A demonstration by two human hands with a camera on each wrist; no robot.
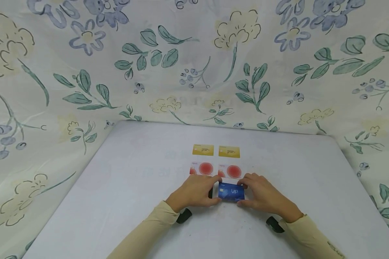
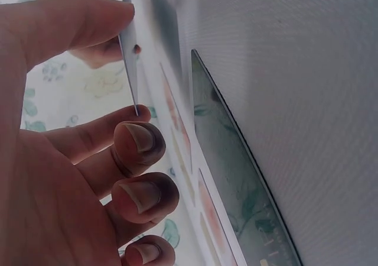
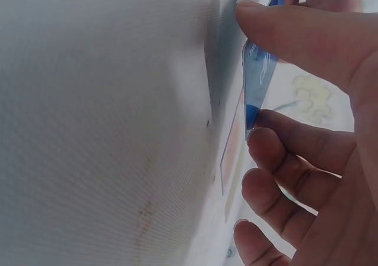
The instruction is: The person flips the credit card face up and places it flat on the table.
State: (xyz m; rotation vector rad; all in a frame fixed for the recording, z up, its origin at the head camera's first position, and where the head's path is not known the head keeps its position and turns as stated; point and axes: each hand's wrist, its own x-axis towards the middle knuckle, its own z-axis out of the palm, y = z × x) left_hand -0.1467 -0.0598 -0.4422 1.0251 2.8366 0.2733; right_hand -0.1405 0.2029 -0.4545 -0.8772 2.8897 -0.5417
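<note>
A blue card marked VIP [image 1: 231, 193] is held level between both hands, raised over the white table, with its shadow below in the wrist views. My left hand [image 1: 194, 190] pinches its left end between thumb and index finger; the other fingers are bent beneath. On the opposite end, my right hand [image 1: 262, 192] grips the card likewise by thumb and fingertip. A second, dark glossy card [image 2: 230, 159] lies flat on the table below my left hand, mostly hidden by that hand in the head view.
Just beyond the hands lie two red-and-white cards [image 1: 234, 171] side by side. Behind them rest two gold cards [image 1: 203, 150] in a row. The white table [image 1: 142, 151] ends at a floral curtain [image 1: 194, 64]. Dark devices sit at both wrists.
</note>
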